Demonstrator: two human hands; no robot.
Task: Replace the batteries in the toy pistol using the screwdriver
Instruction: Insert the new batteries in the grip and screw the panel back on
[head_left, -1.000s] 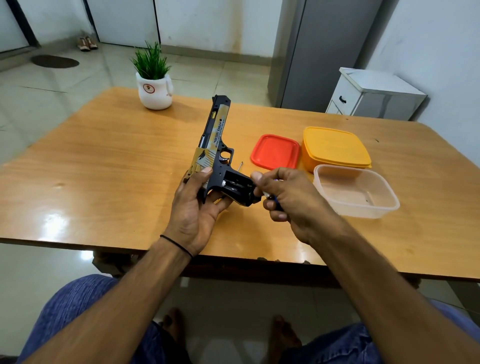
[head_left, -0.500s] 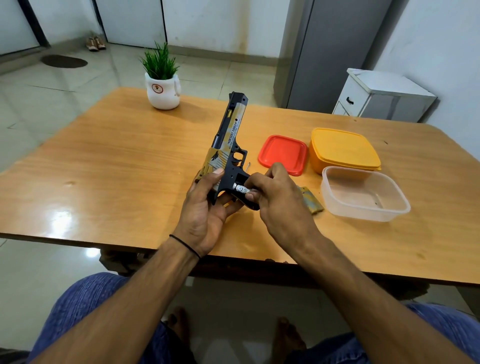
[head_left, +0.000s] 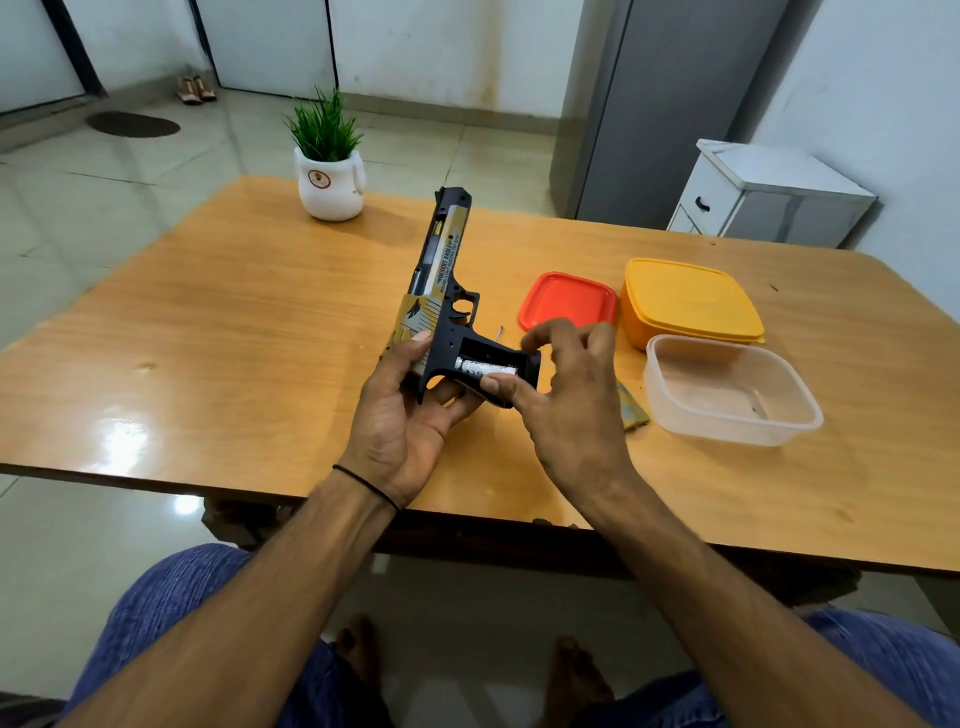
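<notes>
A black and gold toy pistol (head_left: 440, 291) is held above the wooden table (head_left: 234, 332), barrel pointing away. My left hand (head_left: 402, 421) grips it around the rear of the frame. The grip's battery compartment is open, and a white battery (head_left: 485, 369) lies inside it. My right hand (head_left: 563, 395) is at the grip's end, thumb against the battery and curled fingers over the butt. A thin metal screwdriver tip (head_left: 500, 332) shows on the table just behind the grip. A green-gold cover piece (head_left: 634, 410) lies partly hidden behind my right hand.
A red lid (head_left: 569, 301), a closed yellow box (head_left: 691, 306) and an open clear container (head_left: 727, 389) sit to the right. A potted plant (head_left: 330, 171) stands at the table's far side. A white cabinet (head_left: 769, 197) stands beyond the table.
My right hand brought a battery to the grip and set it in the open compartment. The pistol stayed in my left hand, and the camera view shifted slightly.
</notes>
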